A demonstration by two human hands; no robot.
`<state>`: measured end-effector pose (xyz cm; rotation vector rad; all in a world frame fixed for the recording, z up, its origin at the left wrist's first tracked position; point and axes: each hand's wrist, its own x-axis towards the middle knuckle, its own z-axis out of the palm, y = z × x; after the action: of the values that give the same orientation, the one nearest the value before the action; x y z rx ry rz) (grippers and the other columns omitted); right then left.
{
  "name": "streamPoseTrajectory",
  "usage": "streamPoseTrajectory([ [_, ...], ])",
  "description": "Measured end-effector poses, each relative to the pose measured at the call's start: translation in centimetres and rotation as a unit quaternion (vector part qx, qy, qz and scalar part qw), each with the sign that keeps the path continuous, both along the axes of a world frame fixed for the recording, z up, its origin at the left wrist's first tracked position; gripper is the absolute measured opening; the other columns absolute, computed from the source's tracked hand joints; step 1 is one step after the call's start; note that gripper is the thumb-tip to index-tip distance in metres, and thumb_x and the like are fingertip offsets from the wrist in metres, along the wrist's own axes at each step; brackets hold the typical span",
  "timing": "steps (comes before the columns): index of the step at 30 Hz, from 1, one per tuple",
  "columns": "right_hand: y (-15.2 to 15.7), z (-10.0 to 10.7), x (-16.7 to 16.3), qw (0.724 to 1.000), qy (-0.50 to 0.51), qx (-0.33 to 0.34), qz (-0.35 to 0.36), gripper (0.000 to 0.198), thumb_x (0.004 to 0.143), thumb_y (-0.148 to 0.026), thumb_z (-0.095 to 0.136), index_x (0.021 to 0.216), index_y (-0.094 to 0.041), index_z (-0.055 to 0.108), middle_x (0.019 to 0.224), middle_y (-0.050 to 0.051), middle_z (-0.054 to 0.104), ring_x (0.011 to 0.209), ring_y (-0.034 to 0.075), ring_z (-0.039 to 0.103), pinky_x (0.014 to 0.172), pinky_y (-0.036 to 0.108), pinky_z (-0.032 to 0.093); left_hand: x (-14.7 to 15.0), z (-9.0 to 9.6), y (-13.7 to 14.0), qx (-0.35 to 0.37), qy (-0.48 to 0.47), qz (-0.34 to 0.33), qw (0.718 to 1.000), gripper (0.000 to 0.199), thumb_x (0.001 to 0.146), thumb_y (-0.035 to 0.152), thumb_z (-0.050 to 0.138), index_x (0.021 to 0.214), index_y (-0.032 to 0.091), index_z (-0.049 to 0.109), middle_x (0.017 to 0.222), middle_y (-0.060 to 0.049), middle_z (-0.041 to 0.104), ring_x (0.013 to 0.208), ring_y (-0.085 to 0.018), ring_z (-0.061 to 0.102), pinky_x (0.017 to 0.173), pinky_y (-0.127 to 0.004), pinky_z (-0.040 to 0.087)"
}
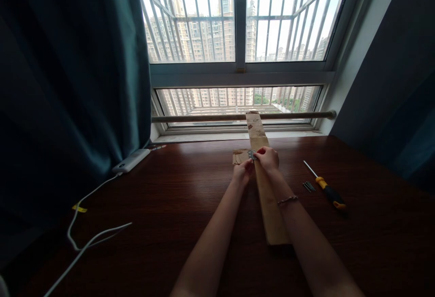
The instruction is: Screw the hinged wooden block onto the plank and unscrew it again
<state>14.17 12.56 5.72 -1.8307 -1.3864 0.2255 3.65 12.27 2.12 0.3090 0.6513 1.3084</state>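
A long wooden board point(270, 215) lies on the dark table and reaches toward the window. A small metal hinge point(251, 154) sits at the board's left edge, where a short block with torn brown paper point(239, 155) adjoins it. My left hand point(242, 173) is closed at the hinge's near side, its fingertips partly hidden. From the right, my right hand point(268, 158) reaches over the board and pinches the hinge's right side. Right of the board lie a yellow-and-black screwdriver point(328, 190) and several screws point(309, 186).
At the table's left stands a white power strip or adapter point(132, 160) with a white cable point(76, 217) trailing toward me. A blue curtain point(118, 61) hangs at left. A horizontal rail point(204, 118) crosses before the barred window, near the board's far end.
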Motion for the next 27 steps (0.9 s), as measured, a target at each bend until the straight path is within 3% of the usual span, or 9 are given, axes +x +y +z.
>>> streamPoseTrajectory([
  [5,0.3,0.2,0.1,1.0,0.005,0.004,0.017,0.012,0.069,-0.033,0.065,0.07,-0.021,0.068,0.072,0.003,0.068,0.07,0.016,0.063,0.061,0.022,0.043,0.1,0.4,-0.2,-0.006,0.011,0.0,1.0,0.013,0.066,-0.003,0.06,0.071,0.008,0.06,0.064,-0.006,0.064,0.054,-0.012,0.059,0.054,-0.021,0.048],
  [8,0.1,1.2,1.7,0.998,0.036,0.011,0.047,0.014,0.07,-0.031,0.064,0.073,-0.019,0.068,0.072,0.003,0.069,0.067,0.015,0.063,0.06,0.02,0.044,0.1,0.4,-0.2,-0.017,0.018,0.0,1.0,0.011,0.064,-0.002,0.062,0.067,0.009,0.059,0.062,-0.006,0.063,0.053,-0.011,0.059,0.054,-0.021,0.047],
  [10,-0.7,2.3,4.0,0.998,0.032,0.009,0.054,0.015,0.07,-0.031,0.064,0.076,-0.018,0.069,0.07,0.003,0.068,0.064,0.014,0.063,0.058,0.02,0.044,0.1,0.3,-0.2,-0.023,0.021,0.001,1.0,0.012,0.063,-0.001,0.064,0.064,0.009,0.057,0.06,-0.005,0.063,0.051,-0.011,0.058,0.053,-0.021,0.047],
  [13,-2.5,4.2,8.9,0.997,-0.061,-0.042,0.027,0.007,0.065,-0.024,0.068,0.069,-0.018,0.069,0.065,0.004,0.067,0.062,0.016,0.062,0.055,0.021,0.042,0.1,0.3,-0.1,-0.024,0.02,0.0,1.0,0.014,0.063,-0.001,0.064,0.064,0.011,0.056,0.06,-0.004,0.062,0.052,-0.01,0.058,0.054,-0.02,0.046],
  [16,-4.1,5.3,13.7,0.981,-0.146,-0.112,-0.065,0.004,0.058,-0.019,0.072,0.061,-0.019,0.07,0.065,0.007,0.066,0.064,0.02,0.062,0.056,0.025,0.043,0.1,0.4,-0.1,-0.026,0.02,-0.005,0.999,0.014,0.064,-0.001,0.062,0.064,0.011,0.056,0.06,-0.004,0.062,0.051,-0.01,0.057,0.054,-0.02,0.046],
  [18,-4.4,5.2,15.9,0.972,-0.154,-0.149,-0.091,0.005,0.056,-0.017,0.072,0.06,-0.019,0.07,0.065,0.008,0.066,0.063,0.02,0.062,0.056,0.026,0.043,0.1,0.4,-0.1,-0.029,0.021,-0.009,0.999,0.014,0.065,-0.001,0.062,0.063,0.011,0.056,0.06,-0.004,0.062,0.051,-0.01,0.057,0.054,-0.02,0.047],
  [20,-4.0,4.5,17.0,0.967,-0.138,-0.206,-0.066,0.006,0.054,-0.014,0.072,0.058,-0.017,0.069,0.062,0.008,0.065,0.06,0.019,0.062,0.056,0.026,0.044,0.1,0.4,-0.1,-0.031,0.021,-0.01,0.999,0.014,0.065,-0.001,0.062,0.063,0.011,0.056,0.059,-0.004,0.062,0.051,-0.01,0.057,0.054,-0.02,0.047],
  [24,-3.0,2.4,16.7,0.943,-0.108,-0.313,-0.013,0.013,0.048,-0.01,0.074,0.047,-0.013,0.062,0.046,0.004,0.058,0.049,0.017,0.059,0.052,0.027,0.046,0.2,0.2,0.0,-0.025,0.018,-0.009,0.999,0.014,0.065,-0.002,0.06,0.065,0.011,0.056,0.059,-0.003,0.062,0.053,-0.01,0.058,0.056,-0.02,0.048],
  [27,-3.1,1.2,15.7,0.941,-0.109,-0.32,-0.026,0.019,0.047,-0.015,0.077,0.044,-0.014,0.058,0.044,0.002,0.055,0.046,0.017,0.058,0.051,0.029,0.046,0.4,0.0,0.0,-0.017,0.016,-0.009,1.0,0.013,0.065,-0.002,0.06,0.067,0.011,0.056,0.061,-0.004,0.063,0.055,-0.011,0.059,0.059,-0.021,0.049],
])
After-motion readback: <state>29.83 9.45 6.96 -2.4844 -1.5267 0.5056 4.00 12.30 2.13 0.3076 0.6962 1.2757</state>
